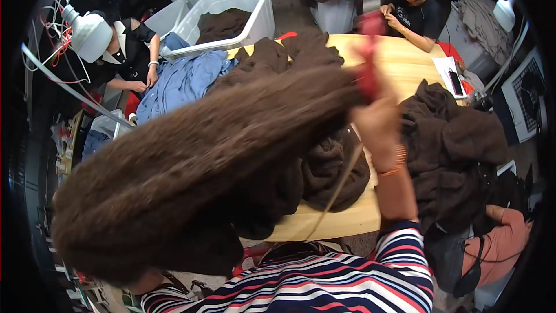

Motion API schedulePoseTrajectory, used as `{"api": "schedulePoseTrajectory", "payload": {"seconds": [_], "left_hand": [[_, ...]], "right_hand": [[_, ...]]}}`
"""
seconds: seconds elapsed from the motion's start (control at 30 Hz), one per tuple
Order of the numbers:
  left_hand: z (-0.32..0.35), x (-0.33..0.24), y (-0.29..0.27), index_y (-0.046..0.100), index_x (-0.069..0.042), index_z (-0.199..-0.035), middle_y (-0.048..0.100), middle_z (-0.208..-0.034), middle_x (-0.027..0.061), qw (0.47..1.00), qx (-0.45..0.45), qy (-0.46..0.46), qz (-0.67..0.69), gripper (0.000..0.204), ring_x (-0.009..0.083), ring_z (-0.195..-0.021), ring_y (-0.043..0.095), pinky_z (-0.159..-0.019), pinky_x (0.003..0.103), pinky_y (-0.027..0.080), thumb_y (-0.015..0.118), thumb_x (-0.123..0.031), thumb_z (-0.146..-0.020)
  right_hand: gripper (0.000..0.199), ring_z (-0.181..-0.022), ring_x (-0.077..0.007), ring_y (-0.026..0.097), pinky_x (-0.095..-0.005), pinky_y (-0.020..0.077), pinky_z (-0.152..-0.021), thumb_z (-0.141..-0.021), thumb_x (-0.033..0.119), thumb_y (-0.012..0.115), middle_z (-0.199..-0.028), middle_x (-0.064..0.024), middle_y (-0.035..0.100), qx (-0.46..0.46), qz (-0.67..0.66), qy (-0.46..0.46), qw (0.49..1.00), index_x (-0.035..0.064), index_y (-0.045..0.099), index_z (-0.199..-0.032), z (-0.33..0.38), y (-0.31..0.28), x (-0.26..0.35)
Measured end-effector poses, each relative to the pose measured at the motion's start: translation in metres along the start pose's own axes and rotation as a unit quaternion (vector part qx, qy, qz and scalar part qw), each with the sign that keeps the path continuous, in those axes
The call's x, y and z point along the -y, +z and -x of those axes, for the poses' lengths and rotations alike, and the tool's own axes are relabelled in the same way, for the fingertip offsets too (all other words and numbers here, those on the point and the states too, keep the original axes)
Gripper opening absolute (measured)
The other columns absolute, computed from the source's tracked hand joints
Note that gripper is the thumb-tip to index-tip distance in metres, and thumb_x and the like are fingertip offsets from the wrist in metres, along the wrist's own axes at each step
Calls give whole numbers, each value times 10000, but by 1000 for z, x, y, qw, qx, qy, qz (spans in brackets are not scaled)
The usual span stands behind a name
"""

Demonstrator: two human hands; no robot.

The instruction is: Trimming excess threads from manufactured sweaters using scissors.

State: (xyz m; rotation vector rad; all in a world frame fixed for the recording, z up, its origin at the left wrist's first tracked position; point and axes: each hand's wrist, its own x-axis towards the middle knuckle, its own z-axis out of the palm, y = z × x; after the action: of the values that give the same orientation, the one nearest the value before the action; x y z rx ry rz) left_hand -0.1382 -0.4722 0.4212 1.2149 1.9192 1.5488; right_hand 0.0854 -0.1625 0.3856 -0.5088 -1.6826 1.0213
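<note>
1. The right hand (pixel 379 124) is at one end of the brown fleece (pixel 197 145), beside a smeared red thing (pixel 369 52); the left hand (pixel 145 281) is low at the other. Blur and cloth hide the fingers, so I can't tell what either pinches.
2. The fleece spans between them, partly over the wooden table (pixel 405 69).
3. I'd expect soft, floppy bulk, hardly slippery or fragile; gather a full fold at each end.

It was likely a garment workshop: brown cloth (pixel 452 145) lay heaped on the bench (pixel 399 66), a co-worker (pixel 128 61) handled blue cloth (pixel 182 81) at its left, and large bins (pixel 264 17) stood beyond it.
</note>
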Motion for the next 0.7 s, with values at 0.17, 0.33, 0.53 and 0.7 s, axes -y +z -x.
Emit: {"api": "schedulePoseTrajectory", "payload": {"seconds": [0.17, 0.33, 0.53, 0.7], "left_hand": [[-26, 27, -7, 434, 46, -1365, 576, -1264, 157, 995, 5, 7, 103, 571, 280, -1119, 595, -993, 379, 471, 555, -306, -931], [-26, 221, 24, 640, 53, -1110, 682, -1059, 110, 908, 95, -327, 244, 389, 219, -1015, 643, -876, 351, 520, 530, -297, -984], [-8, 277, 74, 602, -41, -1229, 589, -1196, 217, 979, -17, -70, -192, 424, 356, -1109, 577, -939, 390, 444, 666, -203, -842], [-20, 191, 115, 603, -112, -1239, 517, -1297, 147, 847, 111, 348, -386, 536, 300, -1194, 511, -1000, 440, 407, 720, -156, -718]], "right_hand": [[584, -1055, -153, 630, -294, 471, -967, -690, -168, 532, -1195, -119, 648, -65, 126, -133, 981, 20, 592, -1240, -45, -46, 12], [357, -848, -344, 637, -410, 503, -797, -727, 141, 705, -896, -165, 648, 101, 422, 42, 900, 37, 626, -1060, -49, -18, -98], [410, -787, -381, 646, -450, 492, -711, -771, 401, 762, -760, -191, 656, 184, 482, 189, 836, 12, 648, -834, 23, -6, -179], [338, -569, -311, 616, -404, 479, -597, -840, 336, 704, -584, -134, 617, 200, 461, 247, 828, 8, 677, -762, 63, -39, -161]]}}
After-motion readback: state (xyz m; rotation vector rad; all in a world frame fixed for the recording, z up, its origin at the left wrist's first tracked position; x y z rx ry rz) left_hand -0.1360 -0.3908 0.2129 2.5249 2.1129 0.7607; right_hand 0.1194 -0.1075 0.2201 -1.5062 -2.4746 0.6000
